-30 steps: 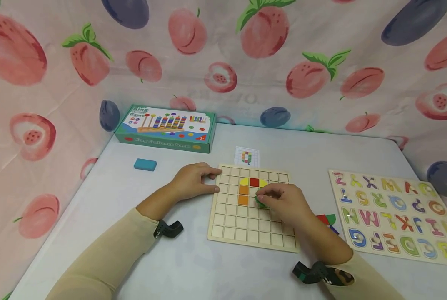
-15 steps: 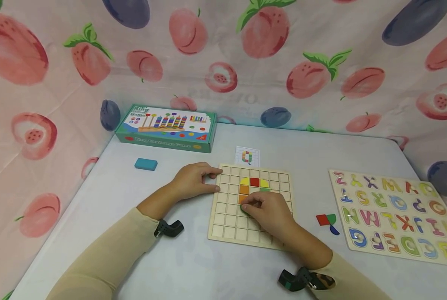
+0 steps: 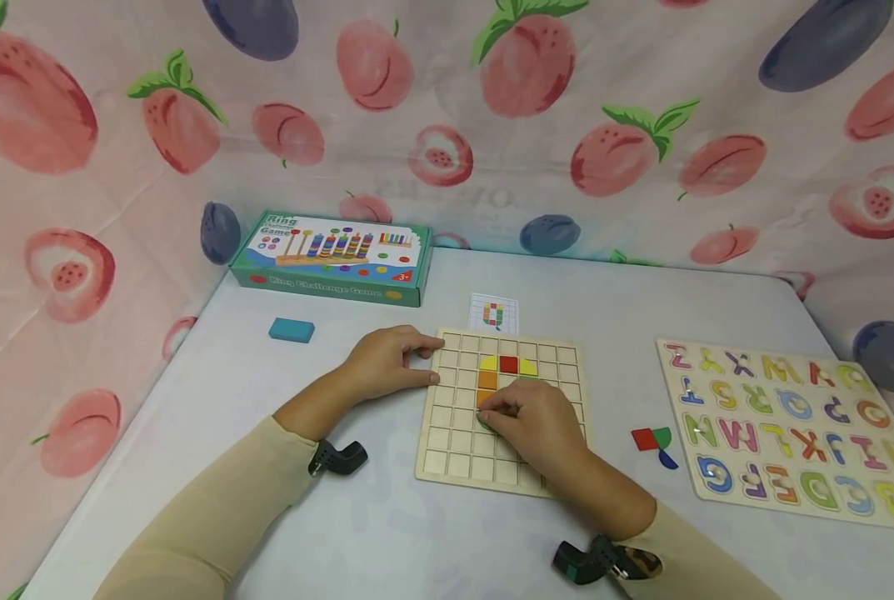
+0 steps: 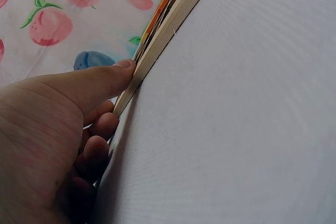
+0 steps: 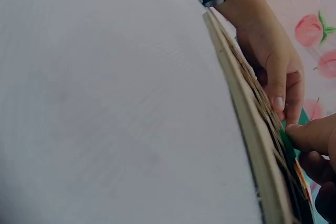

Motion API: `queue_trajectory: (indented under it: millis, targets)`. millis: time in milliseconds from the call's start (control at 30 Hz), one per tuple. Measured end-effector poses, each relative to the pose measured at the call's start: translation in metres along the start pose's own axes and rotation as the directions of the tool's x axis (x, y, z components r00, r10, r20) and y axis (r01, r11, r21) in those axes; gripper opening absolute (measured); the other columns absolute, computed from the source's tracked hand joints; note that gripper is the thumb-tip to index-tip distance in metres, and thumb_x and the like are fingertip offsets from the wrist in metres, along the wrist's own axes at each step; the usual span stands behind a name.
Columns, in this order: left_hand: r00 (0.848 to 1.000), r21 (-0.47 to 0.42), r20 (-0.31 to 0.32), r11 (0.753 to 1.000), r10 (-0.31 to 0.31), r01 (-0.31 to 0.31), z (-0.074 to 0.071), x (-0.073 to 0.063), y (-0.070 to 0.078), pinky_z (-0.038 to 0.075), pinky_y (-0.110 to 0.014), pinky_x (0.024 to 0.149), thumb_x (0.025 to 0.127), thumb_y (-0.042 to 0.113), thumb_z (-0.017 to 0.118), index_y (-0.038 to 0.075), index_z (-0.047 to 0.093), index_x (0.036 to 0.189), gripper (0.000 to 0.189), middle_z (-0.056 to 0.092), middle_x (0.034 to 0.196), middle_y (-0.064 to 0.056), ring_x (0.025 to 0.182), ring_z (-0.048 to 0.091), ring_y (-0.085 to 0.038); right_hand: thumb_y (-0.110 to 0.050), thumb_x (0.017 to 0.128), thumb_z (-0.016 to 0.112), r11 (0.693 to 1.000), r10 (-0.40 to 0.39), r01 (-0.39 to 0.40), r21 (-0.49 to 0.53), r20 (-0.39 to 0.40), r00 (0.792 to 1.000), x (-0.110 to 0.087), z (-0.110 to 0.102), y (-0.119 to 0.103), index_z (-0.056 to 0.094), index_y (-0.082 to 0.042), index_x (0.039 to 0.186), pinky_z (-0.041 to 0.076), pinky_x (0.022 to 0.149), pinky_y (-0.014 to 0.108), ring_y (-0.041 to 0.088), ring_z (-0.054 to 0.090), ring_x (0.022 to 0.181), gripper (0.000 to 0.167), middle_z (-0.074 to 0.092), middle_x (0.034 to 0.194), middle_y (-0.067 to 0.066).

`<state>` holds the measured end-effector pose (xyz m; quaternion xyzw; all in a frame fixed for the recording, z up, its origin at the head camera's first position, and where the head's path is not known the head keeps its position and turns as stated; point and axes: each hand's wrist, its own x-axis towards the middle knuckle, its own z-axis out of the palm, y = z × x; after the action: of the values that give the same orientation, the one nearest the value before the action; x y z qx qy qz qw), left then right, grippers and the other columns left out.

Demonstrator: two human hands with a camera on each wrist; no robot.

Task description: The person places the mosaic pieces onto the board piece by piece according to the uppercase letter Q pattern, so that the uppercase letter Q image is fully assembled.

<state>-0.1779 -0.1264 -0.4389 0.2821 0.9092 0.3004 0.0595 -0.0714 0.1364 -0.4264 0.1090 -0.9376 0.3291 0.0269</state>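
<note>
My left hand (image 3: pixel 387 360) rests its thumb and index fingertip against the left edge of a wooden grid board (image 3: pixel 447 442). In the left wrist view the thumb (image 4: pixel 113 77) touches the board's side. Over the grid, my right hand (image 3: pixel 540 421) pinches a small green piece (image 3: pixel 483 422) between thumb and fingers, right at a cell below two orange squares (image 3: pixel 486 379). A red square (image 3: pixel 508 364) sits above, between two yellow rounded pieces (image 3: pixel 527 367). The right wrist view shows the green piece (image 5: pixel 286 139) under the thumb, close on the board.
A card with a Q pattern (image 3: pixel 494 313) lies behind the board. To the right are loose red (image 3: pixel 645 439), green and blue pieces beside an alphabet puzzle board (image 3: pixel 784 425). A green game box (image 3: pixel 330 258) and a teal block (image 3: pixel 292 330) stand at left.
My right hand has moved left across the grid, from the right column to the left one, with a green piece. A green piece now lies in the right column. The left hand stays put.
</note>
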Motion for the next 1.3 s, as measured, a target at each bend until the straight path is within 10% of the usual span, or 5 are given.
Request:
queue_trajectory:
  millis: [533,1300]
  targets:
    - [1.000,0.006,0.003,1.000,-0.005,0.005,-0.002,0.001,0.003,0.047,-0.032,0.072,0.089,0.042,0.089,0.021,0.075,0.138,0.055,0.066,0.103,0.010,0.077,0.054,-0.010,-0.025,0.087,0.092,0.991,-0.013,0.008,-0.137,-0.041,0.999,0.000,0.004,-0.001,0.076,-0.023,0.076,0.045,0.064,0.031,0.009,0.054,0.068,0.019,0.061,0.068,-0.015]
    - [1.000,0.004,-0.004,1.000,0.000,0.000,0.000,0.000,0.000,0.046,-0.032,0.072,0.088,0.040,0.089,0.020,0.075,0.137,0.055,0.066,0.102,0.010,0.077,0.054,-0.011,-0.026,0.091,0.088,0.993,0.101,-0.099,-0.062,0.018,0.995,-0.007,-0.011,0.004,0.059,-0.022,0.079,0.037,0.055,0.030,0.014,0.050,0.062,0.031,0.053,0.062,-0.008]
